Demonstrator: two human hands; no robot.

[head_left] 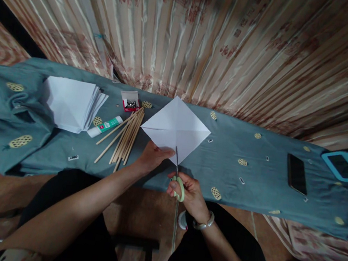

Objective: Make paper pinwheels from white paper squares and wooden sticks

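Observation:
A square sheet of white paper (177, 118) with crossing crease lines lies turned like a diamond, one corner toward me. A slit runs inward from its left corner. My left hand (154, 157) grips the lower left edge, thumb on top and fingers underneath. In my right hand (189, 190) are scissors (179, 189) with pale green handles, fingers through the loops. Their blades lie over the near corner of the sheet, pointing toward its middle. Whether the blades are cutting there I cannot tell.
Left of the sheet lie several wooden sticks (125, 140), a glue stick (105, 126), a small open box (130, 101) of metal pieces and a stack of white paper (68, 104). A phone (296, 173) and a blue-framed tablet (328, 160) rest at the right. Curtains (187, 41) hang behind.

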